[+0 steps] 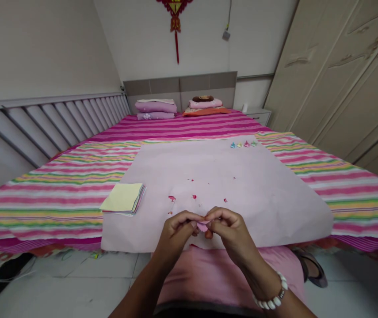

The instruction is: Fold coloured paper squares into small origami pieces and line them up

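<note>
My left hand [177, 232] and my right hand [230, 232] meet over the near edge of a large pale pink sheet [258, 194] spread on the bed. Both pinch a small folded pink paper piece [203, 225] between their fingertips. Tiny red paper scraps [172, 198] lie scattered on the sheet just beyond my hands. A stack of coloured square papers [124, 198], yellow on top, rests at the sheet's left edge. Several small folded paper shapes [243, 144] sit in a row at the sheet's far right.
The bed has a striped pink, yellow and green cover [59, 185]. Folded bedding and pillows [157, 109] lie by the headboard. A slatted rail [52, 121] runs along the left, a wardrobe [341, 75] stands at right, and a shoe [313, 267] lies on the floor.
</note>
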Tool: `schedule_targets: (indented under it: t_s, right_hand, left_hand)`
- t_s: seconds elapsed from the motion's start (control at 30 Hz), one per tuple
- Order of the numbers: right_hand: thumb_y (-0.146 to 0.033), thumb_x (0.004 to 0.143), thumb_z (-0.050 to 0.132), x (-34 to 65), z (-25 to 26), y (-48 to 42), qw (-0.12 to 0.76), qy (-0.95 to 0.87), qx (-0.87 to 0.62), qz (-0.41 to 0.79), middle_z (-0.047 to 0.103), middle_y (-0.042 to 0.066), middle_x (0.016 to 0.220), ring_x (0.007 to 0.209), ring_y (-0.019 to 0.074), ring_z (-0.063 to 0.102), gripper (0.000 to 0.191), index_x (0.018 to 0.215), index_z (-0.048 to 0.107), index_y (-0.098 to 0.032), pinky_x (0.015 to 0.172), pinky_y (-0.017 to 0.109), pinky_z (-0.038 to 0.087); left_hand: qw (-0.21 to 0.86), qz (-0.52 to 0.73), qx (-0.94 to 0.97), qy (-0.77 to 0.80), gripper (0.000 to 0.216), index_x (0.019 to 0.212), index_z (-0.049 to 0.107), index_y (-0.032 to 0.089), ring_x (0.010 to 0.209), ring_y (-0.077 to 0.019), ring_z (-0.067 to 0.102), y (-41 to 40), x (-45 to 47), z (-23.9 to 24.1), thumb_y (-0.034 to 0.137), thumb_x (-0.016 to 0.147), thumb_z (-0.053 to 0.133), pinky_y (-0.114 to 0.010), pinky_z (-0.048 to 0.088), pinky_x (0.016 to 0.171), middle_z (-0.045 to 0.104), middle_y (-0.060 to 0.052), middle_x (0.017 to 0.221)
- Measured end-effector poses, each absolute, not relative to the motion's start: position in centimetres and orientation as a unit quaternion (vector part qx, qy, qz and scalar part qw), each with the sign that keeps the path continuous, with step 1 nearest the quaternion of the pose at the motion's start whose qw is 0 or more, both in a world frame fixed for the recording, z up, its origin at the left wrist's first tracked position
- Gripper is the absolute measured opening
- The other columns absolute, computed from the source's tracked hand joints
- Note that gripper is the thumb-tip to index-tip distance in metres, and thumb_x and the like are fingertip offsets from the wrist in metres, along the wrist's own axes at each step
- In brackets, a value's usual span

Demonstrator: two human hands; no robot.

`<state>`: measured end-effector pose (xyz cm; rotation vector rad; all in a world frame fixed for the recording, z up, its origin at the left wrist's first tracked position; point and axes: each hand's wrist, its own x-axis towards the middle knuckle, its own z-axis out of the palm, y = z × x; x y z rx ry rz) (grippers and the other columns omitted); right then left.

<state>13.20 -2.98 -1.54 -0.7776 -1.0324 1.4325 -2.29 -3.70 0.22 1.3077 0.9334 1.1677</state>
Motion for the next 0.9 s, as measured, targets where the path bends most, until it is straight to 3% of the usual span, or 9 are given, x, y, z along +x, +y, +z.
schedule_targets:
  t_s: [0.2, 0.4, 0.6, 0.9]
  right_hand:
    - [-0.014, 0.065, 0.070, 13.06, -1.12, -3.38, 0.569, -0.471, -0.341, 0.581, 0.064, -0.002, 0.061, 0.051, 0.0124, 0.061, 0.007, 0.070, 0.068, -0.018, 0.051, 0.024, 0.047]
    - [-0.027, 0.076, 0.068, 13.39, -1.31, -3.58, 0.543, -0.483, -0.321, 0.607, 0.068, 0.002, 0.062, 0.062, 0.0150, 0.063, 0.019, 0.092, 0.066, -0.017, 0.064, 0.028, 0.048]
    - [-0.027, 0.071, 0.076, 13.32, -1.47, -3.36, 0.543, -0.477, -0.342, 0.600, 0.065, 0.000, 0.061, 0.056, 0.0120, 0.060, 0.015, 0.077, 0.067, -0.017, 0.058, 0.024, 0.047]
    - [-0.027, 0.070, 0.077, 13.53, -1.45, -3.13, 0.550, -0.490, -0.352, 0.578, 0.066, 0.000, 0.057, 0.053, 0.0107, 0.059, 0.014, 0.074, 0.070, -0.016, 0.054, 0.022, 0.045]
  left_hand:
    - [0.576, 0.479, 0.512, 0.421, 0.011, 0.071, 0.066, 0.016, 0.058, -0.0104, 0.057, -3.70, -2.16, 0.54, 0.024, 0.070, 0.074, -0.020, 0.045, 0.056, 0.065, 0.000, 0.061]
    - [0.584, 0.495, 0.481, 0.428, 0.023, 0.086, 0.063, 0.016, 0.068, -0.0111, 0.062, -3.47, -2.30, -0.12, 0.024, 0.068, 0.075, -0.021, 0.048, 0.064, 0.065, 0.001, 0.070]
    - [0.576, 0.493, 0.491, 0.429, 0.026, 0.088, 0.065, 0.016, 0.071, -0.0134, 0.065, -3.58, -2.08, -0.13, 0.025, 0.067, 0.076, -0.024, 0.051, 0.067, 0.070, -0.002, 0.076]
    - [0.520, 0.475, 0.552, 0.448, 0.011, 0.080, 0.075, 0.019, 0.074, -0.0149, 0.065, -3.77, -2.28, 0.71, 0.023, 0.070, 0.073, -0.023, 0.051, 0.068, 0.072, -0.002, 0.077]
